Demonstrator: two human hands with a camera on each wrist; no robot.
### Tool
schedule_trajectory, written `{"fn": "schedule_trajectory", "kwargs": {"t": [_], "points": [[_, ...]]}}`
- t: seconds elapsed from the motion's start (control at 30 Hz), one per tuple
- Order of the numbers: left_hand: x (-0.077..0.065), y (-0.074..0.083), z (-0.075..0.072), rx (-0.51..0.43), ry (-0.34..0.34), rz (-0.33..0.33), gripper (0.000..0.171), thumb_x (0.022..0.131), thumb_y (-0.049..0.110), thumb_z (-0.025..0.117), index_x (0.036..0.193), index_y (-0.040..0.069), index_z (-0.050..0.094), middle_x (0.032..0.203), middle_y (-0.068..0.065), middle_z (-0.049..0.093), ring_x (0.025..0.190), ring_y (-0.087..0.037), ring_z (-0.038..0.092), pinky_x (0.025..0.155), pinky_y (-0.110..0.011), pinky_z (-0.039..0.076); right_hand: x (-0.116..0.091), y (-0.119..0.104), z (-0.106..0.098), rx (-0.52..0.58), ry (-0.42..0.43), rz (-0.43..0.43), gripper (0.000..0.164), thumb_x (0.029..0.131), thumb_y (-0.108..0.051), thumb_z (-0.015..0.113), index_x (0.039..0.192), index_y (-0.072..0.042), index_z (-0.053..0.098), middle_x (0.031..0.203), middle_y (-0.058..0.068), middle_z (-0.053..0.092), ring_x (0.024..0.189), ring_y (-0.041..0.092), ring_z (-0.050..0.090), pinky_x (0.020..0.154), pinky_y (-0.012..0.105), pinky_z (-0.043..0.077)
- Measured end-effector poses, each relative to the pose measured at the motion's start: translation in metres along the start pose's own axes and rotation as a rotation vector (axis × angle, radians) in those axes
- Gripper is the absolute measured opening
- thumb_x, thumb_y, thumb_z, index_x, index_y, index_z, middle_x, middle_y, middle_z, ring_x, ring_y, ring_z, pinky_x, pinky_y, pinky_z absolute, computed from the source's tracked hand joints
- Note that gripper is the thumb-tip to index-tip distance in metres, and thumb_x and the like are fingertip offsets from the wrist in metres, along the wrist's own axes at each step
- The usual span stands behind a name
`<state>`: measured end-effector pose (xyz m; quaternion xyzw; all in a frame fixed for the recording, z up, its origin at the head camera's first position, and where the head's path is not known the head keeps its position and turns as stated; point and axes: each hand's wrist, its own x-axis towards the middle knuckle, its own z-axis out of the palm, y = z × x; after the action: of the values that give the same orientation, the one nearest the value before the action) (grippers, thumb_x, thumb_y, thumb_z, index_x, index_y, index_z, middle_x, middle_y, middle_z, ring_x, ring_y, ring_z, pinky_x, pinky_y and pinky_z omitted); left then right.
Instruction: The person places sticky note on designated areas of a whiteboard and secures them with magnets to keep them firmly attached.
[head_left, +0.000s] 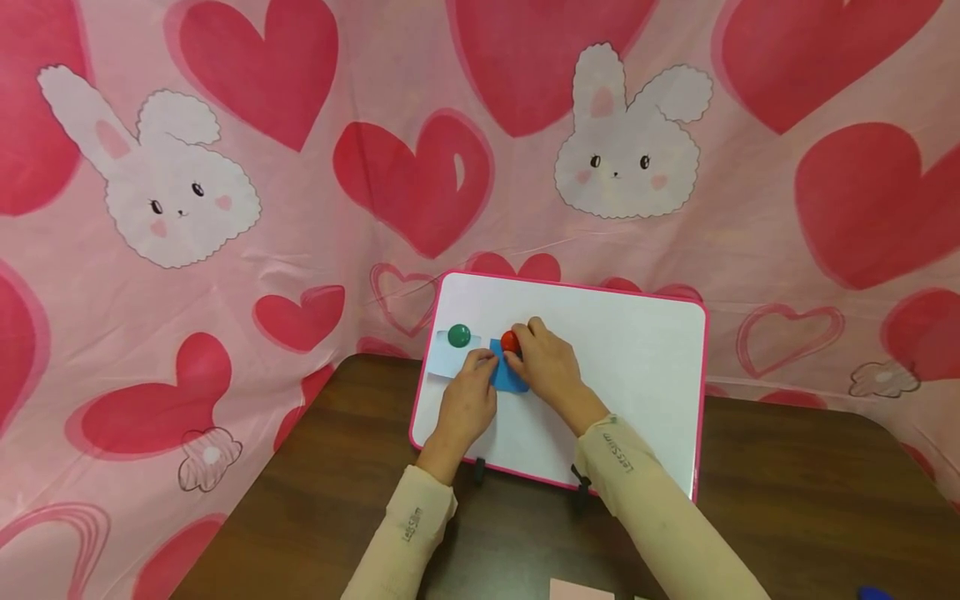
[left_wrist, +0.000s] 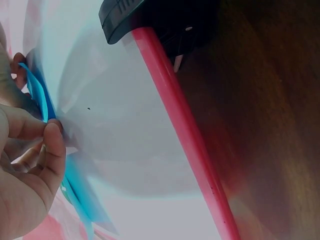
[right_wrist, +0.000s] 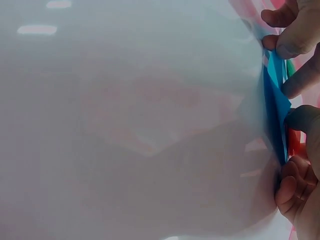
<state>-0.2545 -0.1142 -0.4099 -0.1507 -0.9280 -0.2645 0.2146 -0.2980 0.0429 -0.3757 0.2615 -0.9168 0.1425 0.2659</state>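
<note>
Near the board's (head_left: 630, 375) left edge, the left hand (head_left: 467, 402) pinches the blue note (head_left: 507, 380) and the right hand (head_left: 553, 365) the red magnet (head_left: 509, 341), apparently the pinning step, which next needs firm pressure.

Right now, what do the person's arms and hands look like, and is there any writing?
The left sleeve and right sleeve are cream, each with dark lettering near the cuff, like "Lets Slim". The left hand and right hand are bare: no gloves show.
</note>
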Motion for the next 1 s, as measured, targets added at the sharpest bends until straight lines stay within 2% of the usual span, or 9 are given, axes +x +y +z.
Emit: {"fn": "schedule_trajectory", "kwargs": {"t": [0.27,0.57,0.83,0.93,1.0], "points": [[0.002,0.002,0.001,0.008,-0.007,0.008,0.038,0.096,0.003,0.064,0.134,-0.003,0.062,0.139,-0.011,0.053,0.123,-0.029,0.060,0.096,-0.039,0.051,-0.001,0.004,-0.002,-0.013,-0.023,-0.004,0.049,0.090,-0.029,0.078,0.127,-0.002,0.061,0.105,0.015,0.058,0.086,0.026,0.066,0.078,0.039,0.059],[0.001,0.004,0.002,0.018,-0.013,0.010,0.038,0.096,0.004,0.064,0.133,-0.003,0.062,0.139,-0.012,0.053,0.122,-0.030,0.061,0.095,-0.040,0.052,-0.006,0.006,-0.004,0.005,-0.035,-0.002,0.049,0.091,-0.028,0.076,0.130,-0.003,0.060,0.105,0.014,0.058,0.087,0.024,0.064,0.079,0.038,0.059],[-0.001,0.005,-0.002,-0.001,-0.020,-0.028,0.040,0.096,0.006,0.064,0.135,-0.002,0.062,0.141,-0.011,0.053,0.123,-0.029,0.061,0.093,-0.040,0.052,-0.020,0.006,-0.016,0.055,-0.022,0.099,0.050,0.093,-0.026,0.073,0.136,-0.004,0.059,0.109,0.014,0.057,0.084,0.023,0.063,0.071,0.036,0.059],[-0.002,0.004,-0.005,0.007,-0.006,-0.029,0.039,0.096,0.006,0.064,0.135,-0.001,0.062,0.140,-0.011,0.055,0.117,-0.028,0.064,0.090,-0.039,0.055,-0.031,0.008,-0.023,0.092,0.010,0.142,0.046,0.092,-0.023,0.073,0.134,-0.005,0.062,0.110,0.014,0.058,0.083,0.022,0.062,0.068,0.036,0.059],[-0.003,0.004,-0.008,0.011,0.009,-0.027,0.039,0.096,0.007,0.063,0.134,0.000,0.063,0.138,-0.011,0.056,0.106,-0.027,0.069,0.083,-0.036,0.057,-0.041,0.010,-0.028,0.128,0.031,0.160,0.044,0.092,-0.021,0.072,0.132,-0.006,0.063,0.109,0.013,0.059,0.085,0.023,0.063,0.068,0.037,0.059]]}}
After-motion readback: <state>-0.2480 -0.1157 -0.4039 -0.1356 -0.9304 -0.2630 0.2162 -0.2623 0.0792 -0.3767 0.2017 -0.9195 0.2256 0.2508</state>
